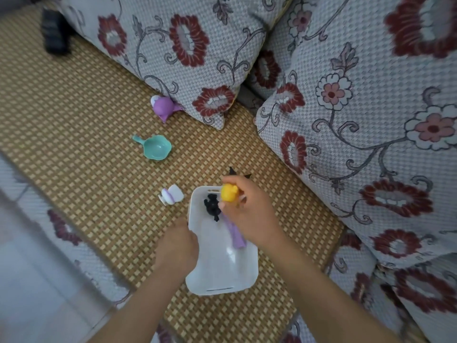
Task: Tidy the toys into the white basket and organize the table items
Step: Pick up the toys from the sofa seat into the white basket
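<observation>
A white basket (222, 276) lies on the woven mat in the lower middle. Inside it are a black toy figure (212, 206) and a purple toy piece (236, 235). My right hand (247, 214) hovers over the basket's far end and pinches a small yellow toy (229, 193). My left hand (176, 248) grips the basket's left rim. On the mat lie a white-and-purple toy (171, 194), a teal toy pan (155, 149) and a purple figure (163, 107) against a cushion. A black toy (238, 173) peeks out behind my right hand.
Floral cushions (346, 107) stand along the back and right of the woven mat (74, 115). A dark blurred object (55, 33) sits at the far left corner. The sofa's edge and the floor (37, 280) run along the lower left.
</observation>
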A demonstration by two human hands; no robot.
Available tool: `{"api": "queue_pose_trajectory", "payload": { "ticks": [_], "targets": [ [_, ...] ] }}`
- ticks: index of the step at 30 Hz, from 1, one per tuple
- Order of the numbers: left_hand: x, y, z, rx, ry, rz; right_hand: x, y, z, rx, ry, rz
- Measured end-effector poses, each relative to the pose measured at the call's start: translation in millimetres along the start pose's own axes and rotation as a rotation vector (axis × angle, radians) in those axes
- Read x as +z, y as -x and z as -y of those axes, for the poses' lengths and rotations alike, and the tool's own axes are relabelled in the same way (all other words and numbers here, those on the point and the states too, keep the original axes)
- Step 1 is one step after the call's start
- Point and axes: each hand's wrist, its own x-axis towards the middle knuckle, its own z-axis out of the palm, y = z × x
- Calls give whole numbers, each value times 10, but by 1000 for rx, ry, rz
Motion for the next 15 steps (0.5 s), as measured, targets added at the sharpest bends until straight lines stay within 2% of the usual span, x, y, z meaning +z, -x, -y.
{"api": "queue_pose_trajectory", "payload": {
  "ticks": [3,11,15],
  "targets": [
    [-59,46,-4,11,15,-26,298,54,61,-43,45,122],
    [-105,94,109,-3,72,-35,689,-82,136,-160,439,191],
    [-114,83,183,-26,104,-43,815,-153,162,-174,551,248]
  ]
}}
